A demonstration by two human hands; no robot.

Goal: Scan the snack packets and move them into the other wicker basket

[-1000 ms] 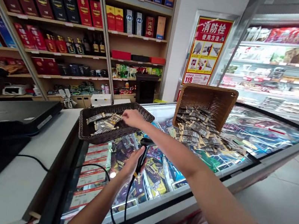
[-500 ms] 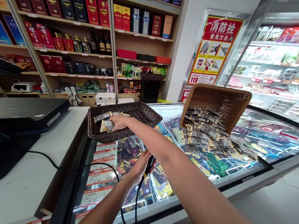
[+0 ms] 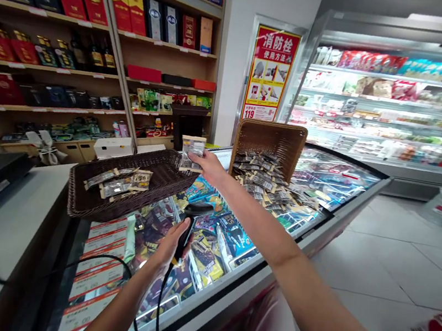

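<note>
My right hand [image 3: 212,170] is closed on a small clear snack packet [image 3: 192,150] with tan ends, held up over the right end of a dark brown wicker basket [image 3: 164,174]. Inside that basket, to the left, lie several similar packets [image 3: 123,182]. Lower down, my left hand [image 3: 171,241] grips a black corded barcode scanner [image 3: 197,210] above the glass freezer top. To the right a tan wicker basket [image 3: 297,144] rests tipped on its side, and a heap of the same packets [image 3: 261,175] spills out of it onto the glass.
Below the glass of the chest freezer [image 3: 206,258] are colourful frozen packs. A black cable [image 3: 161,296] hangs from the scanner. A white counter [image 3: 29,213] with a dark device stands at left. Shelves of boxes [image 3: 156,15] line the back; a lit cooler [image 3: 382,101] is at right.
My right hand has lifted a packet out of the dark basket and moved right with it. My left hand keeps hold of the scanner, its head now visible. The view has turned right.
</note>
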